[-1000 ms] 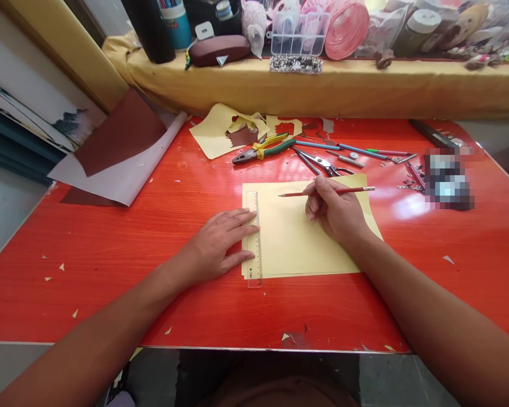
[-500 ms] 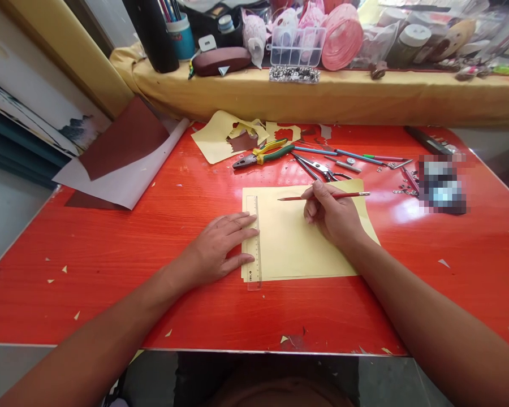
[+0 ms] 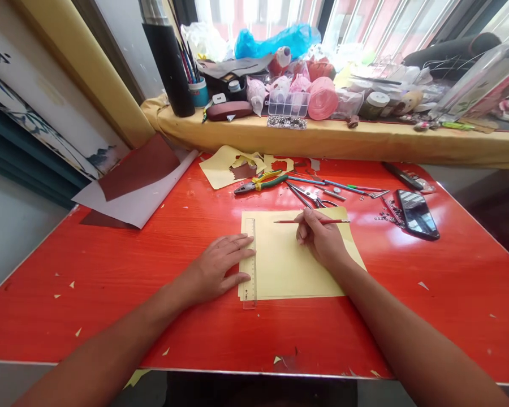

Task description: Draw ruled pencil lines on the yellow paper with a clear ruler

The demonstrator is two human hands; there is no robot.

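Note:
Pale yellow paper sheets (image 3: pixel 297 271) lie stacked on the red table. Along their left edge runs a clear ruler (image 3: pixel 250 288), its lower end jutting past the paper. My left hand (image 3: pixel 223 263) rests with spread fingers, the fingertips on the ruler. Over the upper part of the paper, my right hand (image 3: pixel 322 237) is closed around a red pencil (image 3: pixel 333 221). The pencil lies nearly level, its tip pointing left toward the ruler. I cannot tell whether the tip touches the paper.
Behind the paper lie pliers (image 3: pixel 261 183), scissors (image 3: pixel 311 196), thin blue rods and cut yellow scraps (image 3: pixel 220 169). A phone (image 3: pixel 418 215) is at the right, brown and white sheets (image 3: pixel 142 181) at the left. A crowded ledge (image 3: pixel 237 135) borders the back.
The camera view has tilted up, showing more of the ledge and the window. Both hands, the ruler and the pencil keep about the same places on the paper.

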